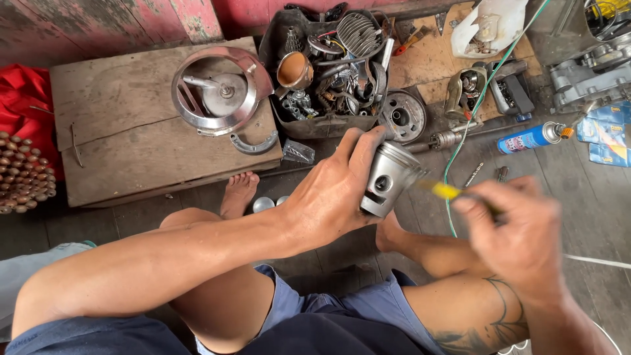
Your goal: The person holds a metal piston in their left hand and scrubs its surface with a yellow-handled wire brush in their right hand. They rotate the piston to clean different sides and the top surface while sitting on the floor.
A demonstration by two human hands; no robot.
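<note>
You're working in soft, even daylight, and shadows are staying faint under your legs. Your right hand (519,230) is smearing with motion blur, the yellow tool (447,190) too. The piston (389,179) is catching a mild sheen. Lines are bending slightly toward the frame edges.

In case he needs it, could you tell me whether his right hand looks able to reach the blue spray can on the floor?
Probably yes: nothing lies between the right hand and the spray can, but that hand already holds a yellow-handled tool.
</note>
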